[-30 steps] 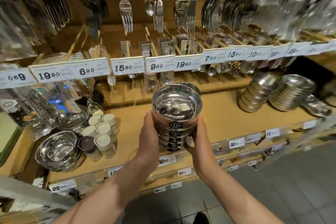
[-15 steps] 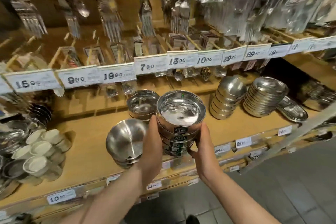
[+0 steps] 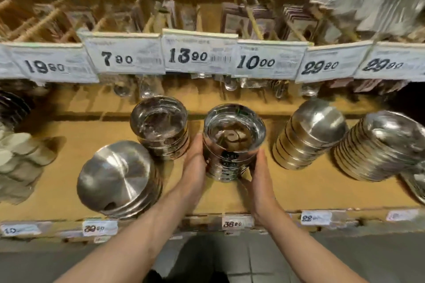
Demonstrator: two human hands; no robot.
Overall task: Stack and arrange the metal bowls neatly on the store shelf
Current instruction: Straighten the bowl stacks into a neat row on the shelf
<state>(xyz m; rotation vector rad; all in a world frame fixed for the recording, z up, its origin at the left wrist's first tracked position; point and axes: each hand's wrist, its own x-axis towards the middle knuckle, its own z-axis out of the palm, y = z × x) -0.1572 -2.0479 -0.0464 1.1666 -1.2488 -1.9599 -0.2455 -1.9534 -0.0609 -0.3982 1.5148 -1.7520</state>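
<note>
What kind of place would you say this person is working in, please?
Most likely a housewares aisle in a shop. Printed price tags line the shelf edge, stacks of identical metal bowls sit on it, and both hands, left and right, hold another bowl stack.

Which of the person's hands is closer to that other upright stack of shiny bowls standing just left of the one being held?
The left hand. It grips the held stack on the side facing the neighbouring upright stack, almost touching it. The right hand grips the held stack's far side.
</note>
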